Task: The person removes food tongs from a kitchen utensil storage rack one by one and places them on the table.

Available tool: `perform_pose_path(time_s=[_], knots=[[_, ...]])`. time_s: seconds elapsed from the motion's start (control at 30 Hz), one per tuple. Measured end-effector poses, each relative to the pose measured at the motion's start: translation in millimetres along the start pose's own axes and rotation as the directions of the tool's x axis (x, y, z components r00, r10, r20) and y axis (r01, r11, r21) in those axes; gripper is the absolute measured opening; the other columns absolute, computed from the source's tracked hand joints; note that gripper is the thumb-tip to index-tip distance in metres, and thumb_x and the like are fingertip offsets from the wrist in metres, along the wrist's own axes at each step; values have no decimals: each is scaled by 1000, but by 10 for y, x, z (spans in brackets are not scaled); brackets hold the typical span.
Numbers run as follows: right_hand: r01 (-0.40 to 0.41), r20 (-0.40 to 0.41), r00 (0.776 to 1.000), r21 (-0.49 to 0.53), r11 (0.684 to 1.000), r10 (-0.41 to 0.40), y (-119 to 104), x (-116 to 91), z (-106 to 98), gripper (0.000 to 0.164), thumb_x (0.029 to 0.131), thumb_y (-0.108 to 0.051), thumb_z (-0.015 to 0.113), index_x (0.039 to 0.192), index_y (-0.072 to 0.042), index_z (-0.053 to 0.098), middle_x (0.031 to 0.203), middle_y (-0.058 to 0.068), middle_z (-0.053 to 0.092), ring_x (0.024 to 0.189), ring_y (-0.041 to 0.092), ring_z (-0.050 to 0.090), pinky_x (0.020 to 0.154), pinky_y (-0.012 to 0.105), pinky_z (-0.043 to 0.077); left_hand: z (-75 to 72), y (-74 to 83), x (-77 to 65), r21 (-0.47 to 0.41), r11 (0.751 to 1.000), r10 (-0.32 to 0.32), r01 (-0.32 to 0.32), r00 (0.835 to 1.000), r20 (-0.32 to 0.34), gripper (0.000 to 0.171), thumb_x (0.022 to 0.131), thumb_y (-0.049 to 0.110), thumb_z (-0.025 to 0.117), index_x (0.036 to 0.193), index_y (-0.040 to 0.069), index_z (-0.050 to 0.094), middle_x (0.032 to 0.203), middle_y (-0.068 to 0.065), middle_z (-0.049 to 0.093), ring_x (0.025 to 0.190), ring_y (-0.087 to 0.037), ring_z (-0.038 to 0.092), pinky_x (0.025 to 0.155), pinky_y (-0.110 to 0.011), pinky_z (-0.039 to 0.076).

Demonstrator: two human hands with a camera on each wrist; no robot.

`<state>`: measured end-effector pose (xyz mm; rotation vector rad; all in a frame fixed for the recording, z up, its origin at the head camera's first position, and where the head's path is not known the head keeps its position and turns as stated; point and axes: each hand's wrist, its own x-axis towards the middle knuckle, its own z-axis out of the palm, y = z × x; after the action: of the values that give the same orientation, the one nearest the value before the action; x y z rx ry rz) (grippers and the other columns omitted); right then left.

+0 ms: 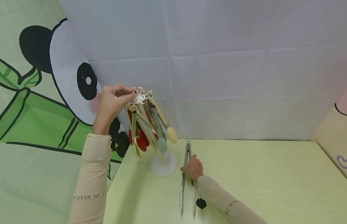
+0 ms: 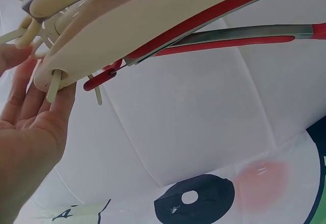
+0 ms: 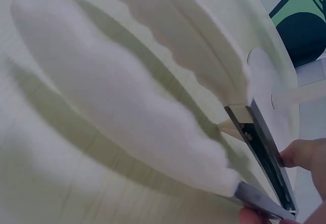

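Rack (image 1: 163, 171) was pinched at top by L hand (image 1: 110, 104); a steady hold was advised, lest hung tools (image 1: 162, 145) be swung. Tongs (image 1: 182, 190), just R of rack base, were gripped across 2 arms by R hand (image 1: 193, 168); approx. even pressure was needed.

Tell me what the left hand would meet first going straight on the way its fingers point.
The stand's white hooked top, which the left hand touches; past that, perhaps the hanging yellow-tipped tongs, though depth is unclear.
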<state>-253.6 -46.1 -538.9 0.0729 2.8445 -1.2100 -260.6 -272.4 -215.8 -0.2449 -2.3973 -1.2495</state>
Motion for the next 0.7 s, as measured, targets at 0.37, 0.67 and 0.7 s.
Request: perform_pose_path(time_s=[0.37, 0.67, 0.7], knots=[[25, 30, 999, -18, 1000, -24, 62, 41, -34, 45, 68, -24, 71, 91, 0, 42, 61, 8, 47, 46, 18, 44, 39, 28, 35, 24, 268, -116, -10, 1000, 29, -29, 1000, 6, 28, 79, 17, 65, 95, -5, 64, 104, -13, 62, 91, -16, 58, 69, -21, 43], [96, 66, 994, -122, 988, -88, 108, 126, -210, 53, 69, -36, 71, 95, 2, 46, 69, 10, 47, 55, 21, 47, 45, 32, 38, 47, 236, -89, -31, 999, 28, -27, 999, 16, 29, 78, 19, 66, 95, -4, 65, 104, -12, 63, 91, -16, 57, 70, -22, 43], [104, 69, 993, -119, 987, -96, 114, 136, -233, 52, 69, -36, 71, 94, 2, 46, 70, 10, 47, 57, 21, 47, 46, 32, 38, 51, 238, -89, -29, 999, 26, -26, 1000, 14, 29, 78, 19, 66, 95, -4, 64, 104, -12, 63, 91, -16, 57, 71, -22, 43]])
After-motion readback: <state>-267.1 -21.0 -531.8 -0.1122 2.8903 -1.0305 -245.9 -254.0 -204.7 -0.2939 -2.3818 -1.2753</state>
